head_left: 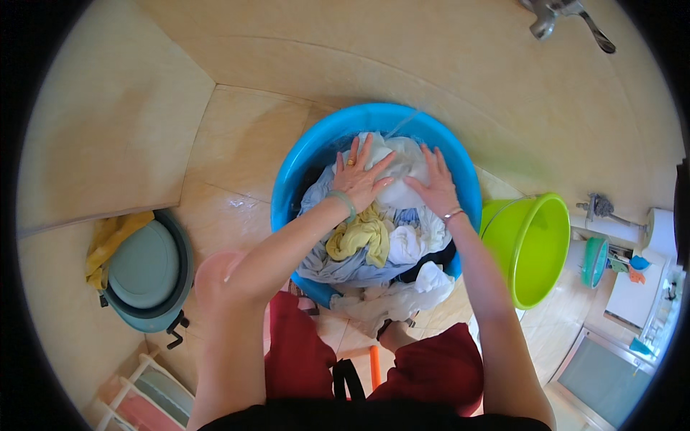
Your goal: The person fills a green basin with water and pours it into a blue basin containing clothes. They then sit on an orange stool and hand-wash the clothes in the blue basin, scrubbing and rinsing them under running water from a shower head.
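A large round blue tub [282, 188] in front of me is heaped with wet laundry. My left hand [363, 176], wearing a ring and a green bangle, lies with fingers spread on a white cloth [402, 154] at the far side of the heap. Flat on the right part of the same cloth is my right hand [436, 188], also with fingers apart and gripping nothing. Nearer to me are a yellow garment [359, 241], a small white bunched piece [407, 244] and light blue-grey fabric [316, 264]. A sheer whitish cloth [388, 303] hangs over the near rim.
A thin water stream [402, 121] enters the tub at the back. A lime-green bucket [548, 251] stands close on the right. Grey-green basins [144, 262] with a yellow cloth [115, 241] lean at the left wall. A metal tap [550, 18] is on the far wall.
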Demonstrator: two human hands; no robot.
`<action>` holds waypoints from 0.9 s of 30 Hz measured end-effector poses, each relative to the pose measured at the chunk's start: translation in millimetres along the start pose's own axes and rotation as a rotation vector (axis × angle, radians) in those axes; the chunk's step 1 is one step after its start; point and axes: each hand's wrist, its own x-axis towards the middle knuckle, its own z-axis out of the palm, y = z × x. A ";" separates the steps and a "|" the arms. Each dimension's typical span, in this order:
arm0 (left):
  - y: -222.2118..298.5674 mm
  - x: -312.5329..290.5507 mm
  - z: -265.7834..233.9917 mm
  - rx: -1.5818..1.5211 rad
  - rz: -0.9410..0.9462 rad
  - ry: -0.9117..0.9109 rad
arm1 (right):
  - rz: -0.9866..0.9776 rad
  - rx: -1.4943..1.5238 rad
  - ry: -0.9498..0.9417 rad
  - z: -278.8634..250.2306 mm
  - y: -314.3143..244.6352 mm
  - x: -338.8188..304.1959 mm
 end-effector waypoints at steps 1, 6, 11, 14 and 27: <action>3.2 10.6 0.1 0.026 -0.002 -0.060 | -0.010 -0.062 -0.003 6.6 -0.4 7.6; -20.5 19.4 38.4 0.129 -0.025 -0.157 | 0.028 -0.227 -0.250 39.9 -19.0 19.4; -32.3 33.2 52.4 0.090 -0.107 -0.303 | 0.012 -0.409 -0.340 67.7 -17.6 33.4; -43.1 44.0 63.7 0.018 -0.121 -0.276 | 0.102 -0.393 -0.450 68.8 -24.9 47.1; -51.4 83.7 59.5 -0.024 -0.087 -0.307 | 0.020 -0.405 -0.193 88.8 4.5 57.3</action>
